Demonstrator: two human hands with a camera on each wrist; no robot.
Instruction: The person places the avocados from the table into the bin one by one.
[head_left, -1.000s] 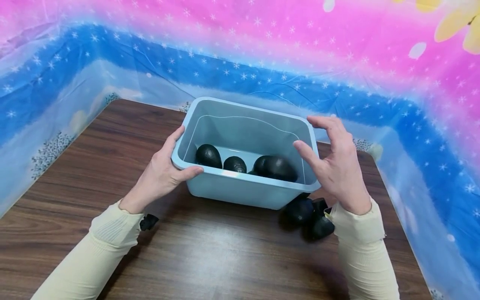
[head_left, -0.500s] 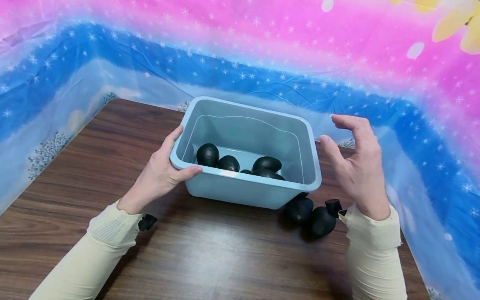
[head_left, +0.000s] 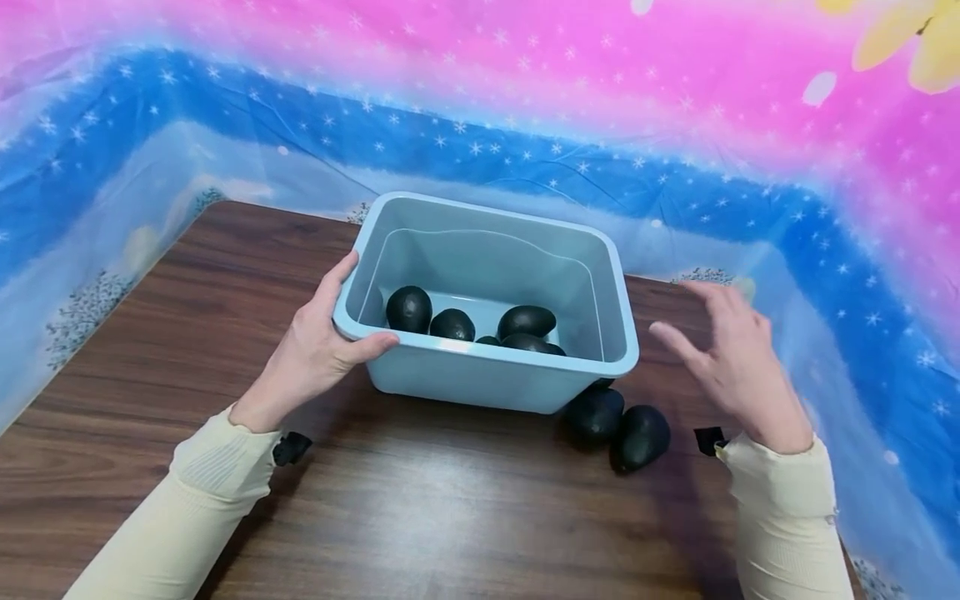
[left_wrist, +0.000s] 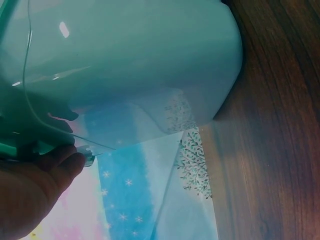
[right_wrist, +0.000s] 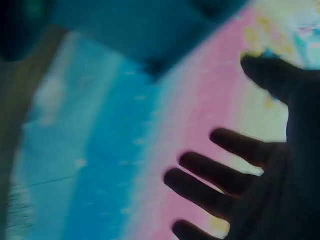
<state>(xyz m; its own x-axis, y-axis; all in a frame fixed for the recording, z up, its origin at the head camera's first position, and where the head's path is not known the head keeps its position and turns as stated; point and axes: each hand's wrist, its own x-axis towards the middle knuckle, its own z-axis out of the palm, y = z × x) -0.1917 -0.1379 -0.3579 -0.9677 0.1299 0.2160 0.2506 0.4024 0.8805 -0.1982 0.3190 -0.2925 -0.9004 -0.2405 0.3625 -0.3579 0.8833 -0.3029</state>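
A light blue-grey plastic bin point(head_left: 457, 379) stands on the table with several dark avocados point(head_left: 409, 309) lying on its floor; its front wall partly hides them. My left hand point(head_left: 307, 350) grips the bin's left front corner, thumb over the front rim and fingers along the outer left side. In the left wrist view the fingers point(left_wrist: 65, 167) meet the bin's rim. Off to the bin's right, my right hand point(head_left: 738, 362) is in the air, empty, with thumb and fingers spread apart. Below the bin's right front corner lie more avocados point(head_left: 642, 437), one mostly hidden behind another.
The brown wood-grain table point(head_left: 420, 517) reaches back to a hanging pink and blue cloth point(head_left: 465, 108) with snowflakes on it. A black wrist mount point(head_left: 292, 448) sticks out from my left sleeve, and another black piece point(head_left: 708, 440) from the right one.
My right hand has let go of an avocado over the bin, which now rests inside, and has moved right and down, away from the rim. The left hand keeps its grip on the bin.
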